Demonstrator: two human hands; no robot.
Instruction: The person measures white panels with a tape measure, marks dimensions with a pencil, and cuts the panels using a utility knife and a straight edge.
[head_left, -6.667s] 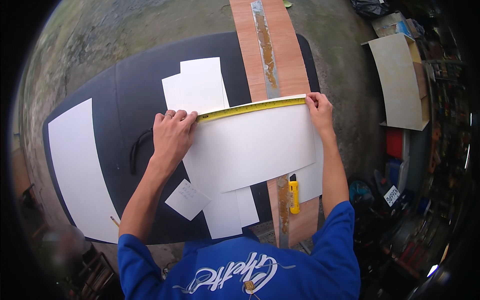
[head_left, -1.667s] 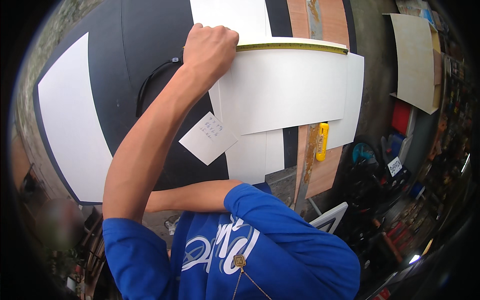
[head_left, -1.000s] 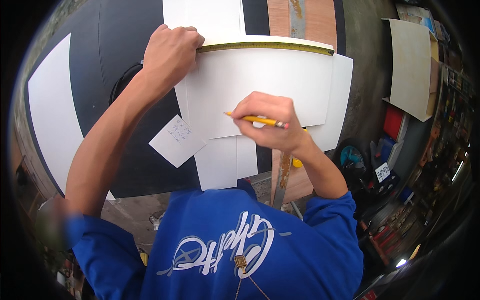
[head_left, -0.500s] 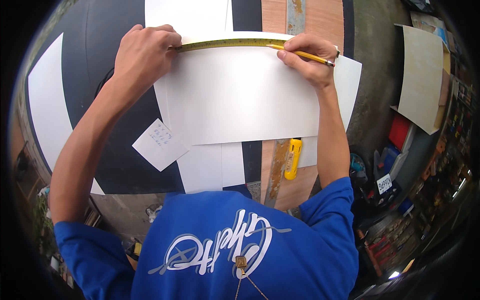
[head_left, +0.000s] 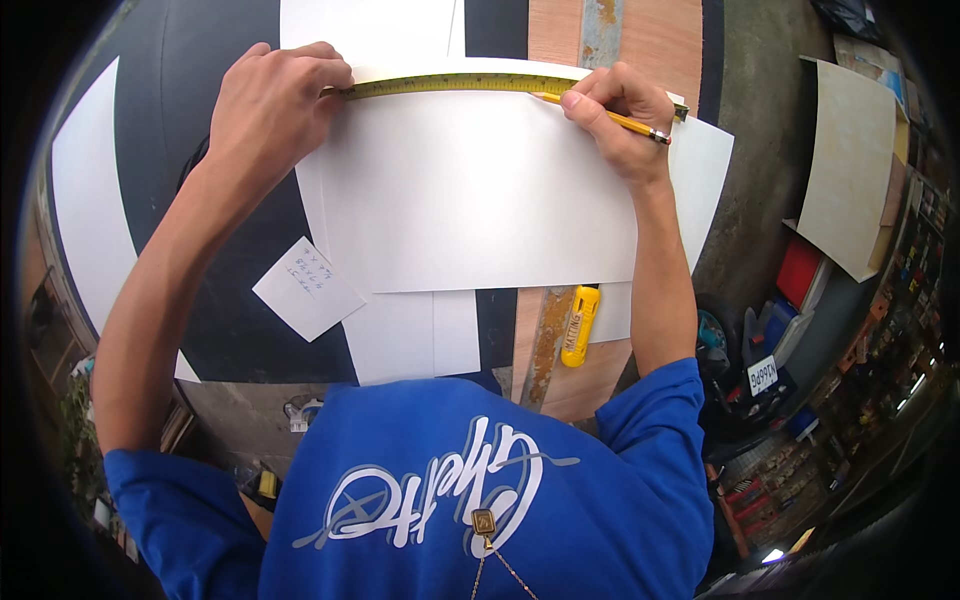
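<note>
A yellow tape measure (head_left: 450, 84) stretches along the far edge of a large white sheet (head_left: 480, 190). My left hand (head_left: 275, 105) closes on the tape near its left end, fingers pinched. At the right, my right hand (head_left: 625, 115) grips a yellow pencil (head_left: 640, 127) and rests over the tape. The pencil's point touches or hovers just above the sheet beside the tape's near edge; which of these, I cannot tell. A dark piece at the tape's right end shows beyond my right fingers.
A handwritten white note (head_left: 308, 290) lies left of the sheet on a black surface (head_left: 250, 330). Nearer me, a yellow cutter (head_left: 579, 330) sits beside a rusty metal strip (head_left: 545, 345) on plywood (head_left: 590, 375). Boards (head_left: 850, 170) and cluttered shelves stand at the right.
The view has shifted slightly. Both hands keep their grips on tape and pencil. More of the tape's dark right end shows past my right hand.
</note>
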